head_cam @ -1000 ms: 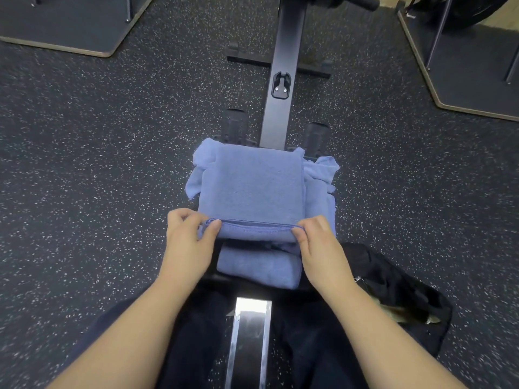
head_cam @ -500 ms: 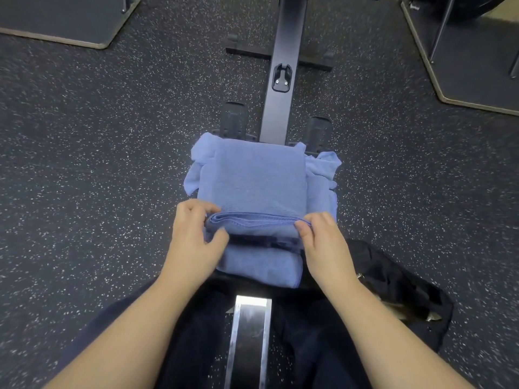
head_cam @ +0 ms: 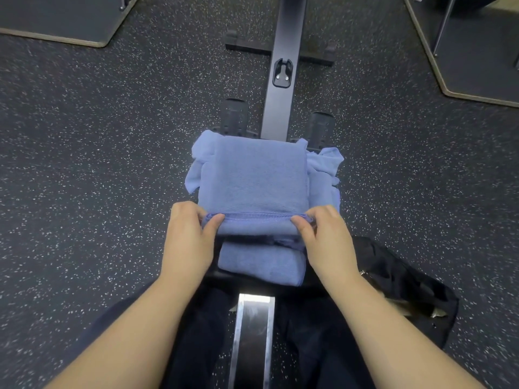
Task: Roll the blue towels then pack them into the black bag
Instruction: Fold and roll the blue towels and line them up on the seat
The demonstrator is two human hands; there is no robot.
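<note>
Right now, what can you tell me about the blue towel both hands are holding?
The blue towel is soft terry cloth, folded into a flat rectangle, with a stitched hem along its near edge. The left hand and right hand pinch that hem at its two corners, curling it over. It lies on crumpled blue cloth, just beyond a rolled towel.

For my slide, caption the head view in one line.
Both hands, left and right, pinch the near hem of a folded blue towel, beginning its roll above an already rolled one.
</note>
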